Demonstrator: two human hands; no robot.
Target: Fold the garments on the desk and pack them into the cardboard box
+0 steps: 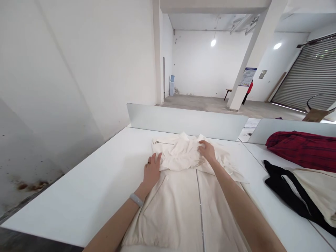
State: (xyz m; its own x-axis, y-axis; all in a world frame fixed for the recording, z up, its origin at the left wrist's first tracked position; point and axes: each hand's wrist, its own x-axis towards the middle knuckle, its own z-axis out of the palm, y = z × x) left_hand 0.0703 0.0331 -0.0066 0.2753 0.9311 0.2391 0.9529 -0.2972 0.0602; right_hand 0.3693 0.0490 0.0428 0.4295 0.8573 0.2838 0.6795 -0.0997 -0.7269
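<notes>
Cream zip jacket (pixel 181 206) lies on the white table (pixel 91 189) in front of me, its bunched upper part (pixel 181 154) nearest the low frosted partition (pixel 189 120). My left hand (pixel 152 169) rests at the bunch's left edge, fingers moderately spread; my right hand (pixel 208 151) curls over its far side, and I can't tell whether those fingers pinch cloth. Smoothing well, I judge, needs 2 hands drawing evenly outward, the long zip (pixel 201 206) kept straight.

The garment (pixel 178 206) lies before me on the table (pixel 91 189) — partition (pixel 183 120) behind it, wall (pixel 78 70) to my left, more clothes (pixel 301 148) to my right, water dispenser (pixel 172 87) beyond.
</notes>
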